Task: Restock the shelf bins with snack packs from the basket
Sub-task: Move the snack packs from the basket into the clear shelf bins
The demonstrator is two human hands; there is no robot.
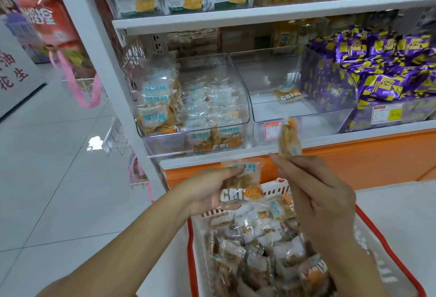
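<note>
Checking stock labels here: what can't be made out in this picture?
Head view:
- Price tag on the near-empty bin: print too small, partly behind the snack pack held by the right hand.
- That pack's label: blurred.
- Basket: cut by bottom edge.

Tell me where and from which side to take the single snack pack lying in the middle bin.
The snack pack lies flat on the floor of the middle bin, close to its right wall. Probably reach in from the front, over the low front wall, and pinch the pack's near edge.
</note>
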